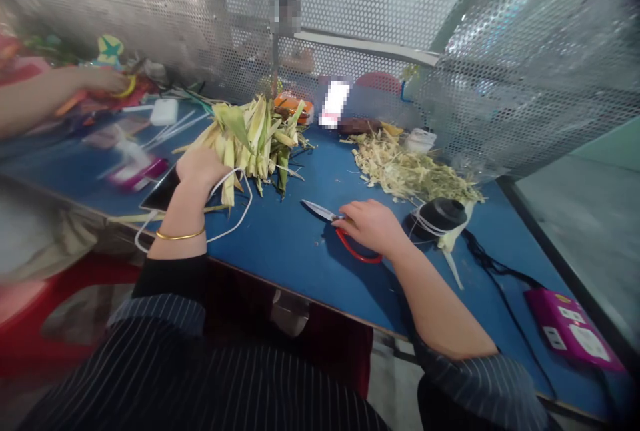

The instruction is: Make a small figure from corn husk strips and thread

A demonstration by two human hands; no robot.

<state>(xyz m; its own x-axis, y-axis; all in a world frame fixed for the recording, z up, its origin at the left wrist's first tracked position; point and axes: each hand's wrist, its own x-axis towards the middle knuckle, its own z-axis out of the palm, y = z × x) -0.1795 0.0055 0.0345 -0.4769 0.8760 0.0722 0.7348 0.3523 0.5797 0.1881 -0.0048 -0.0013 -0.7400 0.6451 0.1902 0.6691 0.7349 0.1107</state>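
A pair of scissors (357, 254) with red handles lies low over the blue table, its blades (319, 210) pointing left. My right hand (370, 223) is closed around it near the pivot. At the left side of a heap of pale corn husks (255, 144) is my left hand (201, 168), back upward. Its fingers are hidden, so what they grip does not show. A white cable (247, 201) loops beside that hand, and a dark flat device (163, 192) lies partly behind the wrist. To the right of my right hand sits a black spool (440, 214) wound with pale thread.
Shredded husk strips (400, 164) are piled at the back right. A lit phone (334, 104) stands against the perforated metal screen (370, 11). Purple power strips (570, 328) lie at the right and left. A co-worker's arm (50, 94) reaches in from the left.
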